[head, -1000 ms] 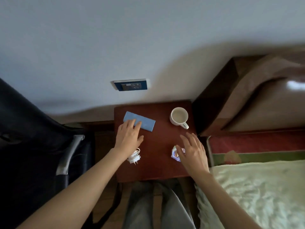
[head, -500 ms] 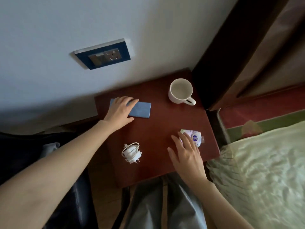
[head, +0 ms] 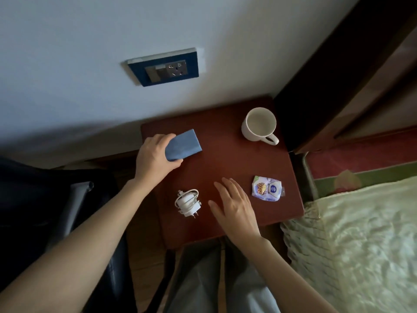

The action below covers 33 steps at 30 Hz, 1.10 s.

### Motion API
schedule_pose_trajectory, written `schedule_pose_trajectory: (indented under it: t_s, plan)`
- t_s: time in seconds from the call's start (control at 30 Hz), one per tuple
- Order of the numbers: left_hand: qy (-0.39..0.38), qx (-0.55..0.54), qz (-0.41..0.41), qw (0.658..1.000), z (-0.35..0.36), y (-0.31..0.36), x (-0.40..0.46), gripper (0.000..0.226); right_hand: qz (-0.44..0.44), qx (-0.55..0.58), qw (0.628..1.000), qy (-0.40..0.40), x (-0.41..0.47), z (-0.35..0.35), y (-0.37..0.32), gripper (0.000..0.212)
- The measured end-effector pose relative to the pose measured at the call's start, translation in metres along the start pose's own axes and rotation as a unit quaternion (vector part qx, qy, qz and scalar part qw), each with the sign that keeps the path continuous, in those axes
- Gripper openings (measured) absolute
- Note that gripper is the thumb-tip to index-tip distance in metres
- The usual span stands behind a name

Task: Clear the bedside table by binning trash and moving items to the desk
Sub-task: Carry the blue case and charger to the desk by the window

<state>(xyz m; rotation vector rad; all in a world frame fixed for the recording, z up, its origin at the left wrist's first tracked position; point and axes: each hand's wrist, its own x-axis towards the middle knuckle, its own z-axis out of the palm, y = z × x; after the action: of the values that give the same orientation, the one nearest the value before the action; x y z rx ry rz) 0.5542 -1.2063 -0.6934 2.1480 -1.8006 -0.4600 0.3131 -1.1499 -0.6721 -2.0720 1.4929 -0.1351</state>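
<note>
Bedside table [head: 225, 159]: left grip [head: 155, 158] holds blue case [head: 184, 144].

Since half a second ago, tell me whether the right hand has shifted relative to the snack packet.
Yes. The right hand has drawn back left off the snack packet, toward the white charger, hovering open over the bedside table.

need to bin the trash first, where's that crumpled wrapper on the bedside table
In the head view, the crumpled wrapper lies near the bedside table's right edge, bed side, just beyond the open right hand and in front of the white mug.
</note>
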Motion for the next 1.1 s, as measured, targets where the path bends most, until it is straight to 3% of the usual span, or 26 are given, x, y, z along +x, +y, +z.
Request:
schedule_pose_trajectory:
  t_s: [0.23, 0.5, 0.77, 1.1]
  plan:
    - [0.052, -0.024, -0.094, 0.994, -0.035, -0.011, -0.067, 0.068, -0.031, 0.027, 0.998, -0.056, 0.009, 0.026, -0.030, 0.061]
    - [0.059, -0.042, -0.142, 0.987, -0.032, -0.006, -0.100, 0.070, 0.005, 0.023, 0.991, -0.128, 0.012, 0.058, -0.040, 0.087]
    - [0.048, -0.069, -0.165, 0.983, -0.025, -0.006, -0.118, 0.071, 0.025, 0.006, 0.997, -0.077, 0.013, 0.075, -0.048, 0.059]
    - [0.042, -0.082, -0.158, 0.983, -0.038, 0.002, -0.133, 0.069, 0.077, 0.110, 0.991, -0.030, 0.004, 0.053, -0.044, 0.058]
